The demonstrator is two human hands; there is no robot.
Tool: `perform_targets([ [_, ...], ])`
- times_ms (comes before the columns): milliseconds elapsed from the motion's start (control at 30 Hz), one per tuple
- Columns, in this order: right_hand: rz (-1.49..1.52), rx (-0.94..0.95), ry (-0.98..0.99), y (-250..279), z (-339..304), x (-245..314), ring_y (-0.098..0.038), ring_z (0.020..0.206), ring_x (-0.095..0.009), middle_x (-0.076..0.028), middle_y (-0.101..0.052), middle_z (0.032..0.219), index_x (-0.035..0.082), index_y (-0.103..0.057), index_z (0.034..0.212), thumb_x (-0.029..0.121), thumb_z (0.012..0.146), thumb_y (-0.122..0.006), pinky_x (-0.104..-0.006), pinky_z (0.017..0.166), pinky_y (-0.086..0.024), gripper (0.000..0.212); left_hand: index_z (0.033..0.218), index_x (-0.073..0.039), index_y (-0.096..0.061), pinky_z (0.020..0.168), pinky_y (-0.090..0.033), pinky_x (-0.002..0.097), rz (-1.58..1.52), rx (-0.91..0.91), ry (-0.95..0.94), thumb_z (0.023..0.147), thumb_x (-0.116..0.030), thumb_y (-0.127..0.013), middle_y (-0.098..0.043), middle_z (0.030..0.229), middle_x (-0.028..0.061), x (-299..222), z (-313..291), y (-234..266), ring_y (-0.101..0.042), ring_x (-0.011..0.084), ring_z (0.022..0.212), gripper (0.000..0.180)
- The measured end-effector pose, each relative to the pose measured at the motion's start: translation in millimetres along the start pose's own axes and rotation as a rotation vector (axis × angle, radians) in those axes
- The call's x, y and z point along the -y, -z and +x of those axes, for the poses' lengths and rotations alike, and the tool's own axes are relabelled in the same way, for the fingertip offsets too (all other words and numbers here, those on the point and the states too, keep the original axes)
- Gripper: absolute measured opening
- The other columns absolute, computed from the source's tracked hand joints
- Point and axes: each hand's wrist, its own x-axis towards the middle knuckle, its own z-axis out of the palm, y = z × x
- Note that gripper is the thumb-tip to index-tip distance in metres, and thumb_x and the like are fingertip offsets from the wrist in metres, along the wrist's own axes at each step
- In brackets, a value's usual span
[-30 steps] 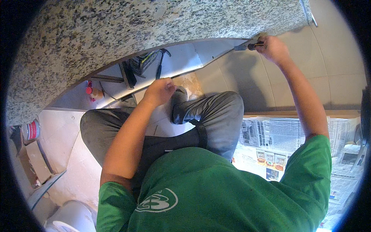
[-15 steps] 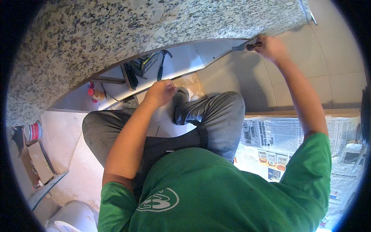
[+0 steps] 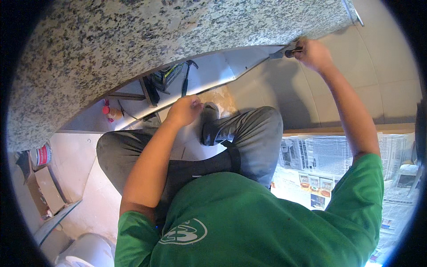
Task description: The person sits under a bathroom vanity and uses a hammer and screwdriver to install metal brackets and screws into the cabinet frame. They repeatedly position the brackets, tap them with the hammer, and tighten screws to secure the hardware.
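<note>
At the upper right, my right hand (image 3: 315,54) is closed round the dark handle of a putty knife (image 3: 276,55). Its flat grey blade points left, close below the edge of the speckled granite slab (image 3: 160,35) and against the tiled wall. My left hand (image 3: 183,111) hangs above my shin with its fingers curled in. Whether anything is inside those fingers is hidden. A claw hammer (image 3: 185,80) lies on the pale shelf under the slab, just beyond my left hand.
Beside the hammer is a dark tool case (image 3: 165,74). A red-capped bottle (image 3: 111,111) stands farther left on the shelf. A can (image 3: 42,155), a cardboard box (image 3: 50,189) and a white bucket (image 3: 89,251) are at the left. Newspaper (image 3: 320,155) covers the surface at right.
The whole view has shifted slightly. My right hand keeps the putty knife at nearly the same spot by the slab's edge, and my left hand stays curled.
</note>
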Motion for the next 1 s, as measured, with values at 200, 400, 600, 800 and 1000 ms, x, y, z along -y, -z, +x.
perform_targets([
  [200,0.056,0.066,0.01,-13,4,4,-0.069,0.089,-0.035,-0.016,-0.072,0.093,0.01,-0.072,0.105,0.031,0.079,-0.074,-0.0461,0.078,-0.054,0.034,0.093,-0.006,-0.068,0.079,-0.053,0.042,0.01,-0.013,0.012,0.09,-0.03,-0.068,-0.071,0.093,0.0167,6,1,2,-0.068,0.0355,0.089,0.024],
  [400,0.084,-0.045,-0.045,-12,4,-6,-0.069,0.089,-0.036,-0.017,-0.072,0.092,0.011,-0.072,0.104,0.032,0.078,-0.074,-0.0461,0.078,-0.054,0.034,0.093,-0.008,-0.069,0.077,-0.053,0.0423,0.015,-0.001,0.024,0.089,-0.029,-0.069,-0.071,0.091,0.0165,6,0,-1,-0.069,0.0358,0.087,0.022],
  [600,0.018,-0.024,0.013,-24,1,1,-0.069,0.088,-0.038,-0.018,-0.071,0.09,0.011,-0.072,0.104,0.033,0.079,-0.074,-0.0461,0.078,-0.054,0.034,0.094,-0.008,-0.07,0.077,-0.054,0.0422,-0.013,0.015,-0.001,0.087,-0.026,-0.069,-0.072,0.09,0.0162,4,3,0,-0.069,0.0354,0.086,0.02],
  [800,0.074,0.0,-0.013,-6,11,-11,-0.068,0.09,-0.038,-0.018,-0.072,0.093,0.01,-0.071,0.104,0.031,0.078,-0.074,-0.046,0.079,-0.054,0.034,0.095,-0.007,-0.071,0.079,-0.053,0.042,0.002,0.05,0.041,0.086,-0.025,-0.069,-0.072,0.092,0.0163,6,0,2,-0.069,0.0351,0.088,0.02],
  [1000,0.112,-0.008,-0.003,-15,-3,2,-0.069,0.091,-0.039,-0.02,-0.071,0.094,0.008,-0.072,0.096,0.04,0.079,-0.076,-0.0487,0.079,-0.054,0.036,0.095,-0.007,-0.07,0.08,-0.053,0.0426,-0.01,0.046,0.031,0.087,-0.025,-0.066,-0.071,0.093,0.0172,6,1,-1,-0.068,0.0357,0.089,0.02],
])
